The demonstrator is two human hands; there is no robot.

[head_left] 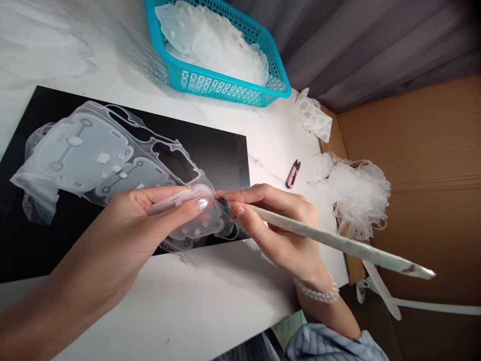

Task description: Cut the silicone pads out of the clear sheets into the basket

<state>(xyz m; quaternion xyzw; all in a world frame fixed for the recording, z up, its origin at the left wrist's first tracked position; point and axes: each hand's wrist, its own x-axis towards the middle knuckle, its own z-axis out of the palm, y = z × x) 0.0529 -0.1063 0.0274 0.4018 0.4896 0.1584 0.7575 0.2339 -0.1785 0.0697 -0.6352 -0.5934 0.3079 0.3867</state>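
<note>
A translucent, rubbery sheet (75, 145) of moulded rounded pieces lies across a black mat (22, 240), with cut-out openings along its far side. My left hand (150, 210) pinches one rounded piece at the sheet's right end between thumb and fingers. In my right hand (278, 215) is a long thin tool (338, 240) with a pale wrapped handle, gripped close to its dark tip. That tip meets the edge of the piece beside my left fingertips. My right fingers partly hide it, so its exact kind cannot be made out.
A blue basket (225, 87) full of translucent pieces stands at the back. Pink thread snips (293, 174) lie right of the mat. Scraps pile up (356, 195) by a cardboard box (421, 165), and another crumpled scrap (315, 118) lies behind them.
</note>
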